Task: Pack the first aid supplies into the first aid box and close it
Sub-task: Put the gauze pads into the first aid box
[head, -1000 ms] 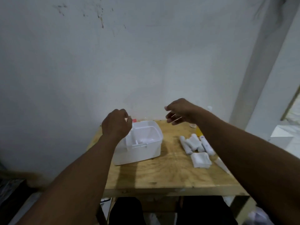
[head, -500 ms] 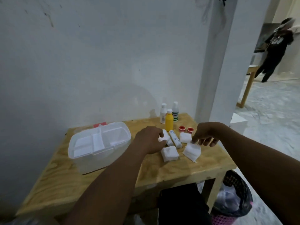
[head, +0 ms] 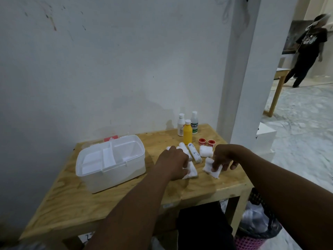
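— Step observed?
— Pick-up. Left hand [head: 173, 162] closed on a white folded gauze pad [head: 191, 171]; right hand [head: 224, 156] pinched another gauze square [head: 210, 168].
— The box?
— Open white plastic first aid box [head: 110, 162] stood at nine o'clock on the wooden counter [head: 90, 204]. Next, presumably: carry both across.

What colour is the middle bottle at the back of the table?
The middle bottle is yellow with a white cap, clearest in the head view.

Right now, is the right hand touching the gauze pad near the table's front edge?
Touching. The head view shows the right hand with fingertips pressed down on the gauze pad, no gap between them.
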Action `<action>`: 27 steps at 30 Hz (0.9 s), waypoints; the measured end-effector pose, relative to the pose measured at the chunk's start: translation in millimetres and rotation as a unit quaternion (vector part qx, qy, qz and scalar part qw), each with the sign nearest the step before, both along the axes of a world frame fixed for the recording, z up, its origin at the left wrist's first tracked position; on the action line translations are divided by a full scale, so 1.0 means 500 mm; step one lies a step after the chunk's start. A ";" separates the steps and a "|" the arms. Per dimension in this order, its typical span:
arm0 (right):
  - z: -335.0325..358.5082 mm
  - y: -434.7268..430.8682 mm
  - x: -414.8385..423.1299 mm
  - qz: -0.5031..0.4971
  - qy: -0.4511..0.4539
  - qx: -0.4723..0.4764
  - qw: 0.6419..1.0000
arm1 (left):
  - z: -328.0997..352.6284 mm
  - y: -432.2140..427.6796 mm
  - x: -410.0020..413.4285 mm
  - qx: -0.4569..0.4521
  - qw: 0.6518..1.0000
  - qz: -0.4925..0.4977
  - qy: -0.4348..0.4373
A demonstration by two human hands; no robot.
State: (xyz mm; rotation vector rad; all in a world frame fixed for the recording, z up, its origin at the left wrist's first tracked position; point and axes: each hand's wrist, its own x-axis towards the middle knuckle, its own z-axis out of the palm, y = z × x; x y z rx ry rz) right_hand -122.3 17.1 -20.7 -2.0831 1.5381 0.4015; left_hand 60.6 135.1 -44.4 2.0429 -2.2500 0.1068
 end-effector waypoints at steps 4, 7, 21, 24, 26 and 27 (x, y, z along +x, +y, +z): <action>0.019 -0.007 0.004 -0.001 -0.025 0.004 1.000 | 0.003 -0.005 -0.004 0.011 1.000 0.006 0.027; 0.052 -0.013 0.007 0.001 -0.056 -0.004 0.998 | 0.004 -0.010 0.000 0.038 0.998 0.013 0.055; 0.125 -0.016 0.051 -0.007 -0.174 -0.064 0.983 | 0.006 -0.013 0.010 0.075 0.993 0.038 0.084; 0.117 -0.014 0.054 -0.007 -0.162 -0.063 0.985 | 0.001 -0.013 0.008 0.088 0.990 0.037 0.106; 0.110 -0.013 0.052 -0.011 -0.161 -0.058 0.985 | -0.001 -0.015 0.007 0.106 0.987 0.043 0.115; 0.106 -0.012 0.051 -0.013 -0.161 -0.056 0.985 | -0.002 -0.017 0.007 0.125 0.984 0.049 0.120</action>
